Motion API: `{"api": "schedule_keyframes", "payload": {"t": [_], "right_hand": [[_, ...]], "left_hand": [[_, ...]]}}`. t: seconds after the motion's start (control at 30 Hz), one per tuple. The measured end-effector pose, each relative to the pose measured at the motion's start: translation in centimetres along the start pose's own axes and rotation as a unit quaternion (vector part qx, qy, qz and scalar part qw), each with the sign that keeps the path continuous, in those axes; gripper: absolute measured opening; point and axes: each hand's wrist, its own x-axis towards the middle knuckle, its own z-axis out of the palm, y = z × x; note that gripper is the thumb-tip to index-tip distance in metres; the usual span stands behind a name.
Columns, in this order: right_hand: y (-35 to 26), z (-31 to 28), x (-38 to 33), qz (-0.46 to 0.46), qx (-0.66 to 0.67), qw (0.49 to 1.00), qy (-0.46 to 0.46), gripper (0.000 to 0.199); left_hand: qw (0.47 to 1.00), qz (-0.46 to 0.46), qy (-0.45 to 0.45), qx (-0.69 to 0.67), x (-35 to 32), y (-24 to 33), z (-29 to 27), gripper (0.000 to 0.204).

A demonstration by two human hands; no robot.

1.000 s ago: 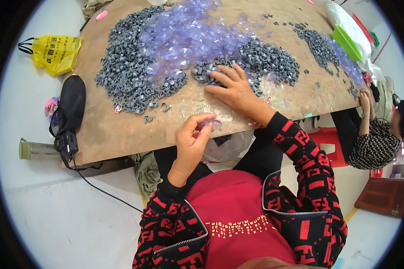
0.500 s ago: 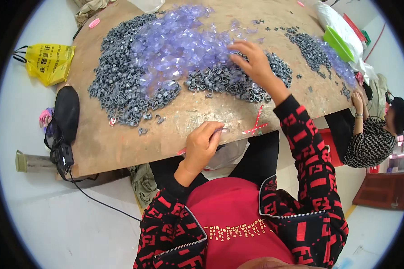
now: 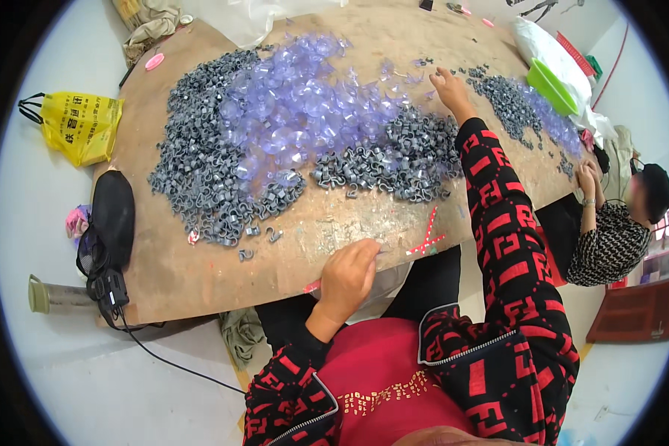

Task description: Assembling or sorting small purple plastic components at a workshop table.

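Near the table's front edge my left hand [image 3: 347,276] is closed, with a small clear suction cup [image 3: 383,249] showing faintly at its fingertips. My right hand [image 3: 452,93] is stretched far out beyond the near heap, its fingers drawn together; whatever they hold is too small to make out. Purplish clear suction cups [image 3: 305,104] lie heaped in the middle of the table. Grey plastic clips [image 3: 189,156] form a large heap to their left, and more grey clips [image 3: 409,160] lie in front of and right of the cups, below my right hand.
The wooden table [image 3: 193,279] also bears red dotted strips [image 3: 427,239], a black pouch [image 3: 113,215] and a pink oval piece [image 3: 154,62]. A yellow bag [image 3: 82,126] hangs at the left. On the right are smaller heaps of clips [image 3: 509,104], a green basin [image 3: 552,88] and another person [image 3: 609,249].
My right hand has moved from over the near clips to farther out on the right, its spread fingers drawing together. My left hand stays near the front edge; the whole view has shifted slightly.
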Motion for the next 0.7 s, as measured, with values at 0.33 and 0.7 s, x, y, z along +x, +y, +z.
{"api": "schedule_keyframes", "payload": {"t": [0.33,0.7], "right_hand": [[2.6,2.7,6.4,-0.024,0.037,0.992,-0.116,0.065],[-8.6,1.4,-3.1,-0.146,0.197,0.930,-0.272,0.063]], "left_hand": [[0.999,0.033,-0.020,0.006,0.2,-0.3,0.5,0.034],[0.999,0.034,-0.005,0.023,-0.1,-0.3,0.1,0.031]]}}
